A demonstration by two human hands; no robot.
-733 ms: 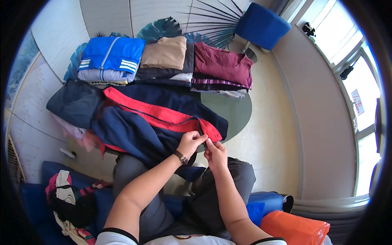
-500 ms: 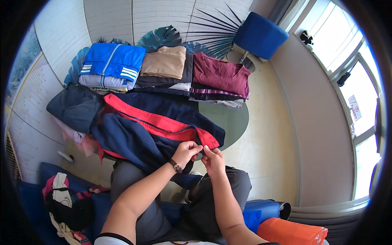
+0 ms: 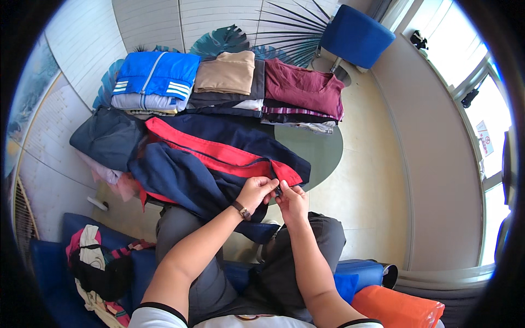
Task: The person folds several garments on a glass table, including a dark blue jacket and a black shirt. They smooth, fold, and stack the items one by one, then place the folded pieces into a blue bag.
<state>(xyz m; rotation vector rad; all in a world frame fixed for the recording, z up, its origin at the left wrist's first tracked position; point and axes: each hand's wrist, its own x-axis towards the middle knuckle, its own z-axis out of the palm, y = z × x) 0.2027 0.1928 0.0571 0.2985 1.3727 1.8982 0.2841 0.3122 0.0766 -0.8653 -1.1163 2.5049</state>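
A navy jacket with red front bands (image 3: 232, 156) lies spread over the table, one part hanging over the near edge towards my knees. At its right end, where a dark zip runs along the red band, my left hand (image 3: 256, 192) pinches the edge between thumb and fingers. Right beside it, my right hand (image 3: 293, 202) is closed on the same edge, its thumb on top. The fingertips of both hands nearly meet. What exactly lies between them, a zip end or just cloth, is hidden.
Along the table's (image 3: 317, 145) far side stand folded piles topped by a blue jacket (image 3: 158, 76), tan garment (image 3: 227, 74) and maroon shirt (image 3: 303, 85). A dark grey bundle (image 3: 106, 139) lies left. Mixed clothes (image 3: 98, 273) and an orange package (image 3: 396, 306) flank me on the blue seat.
The whole view has shifted a little, so things appear slightly higher and further right. Both hands keep their pinch at the jacket's right end, with only small finger movements.
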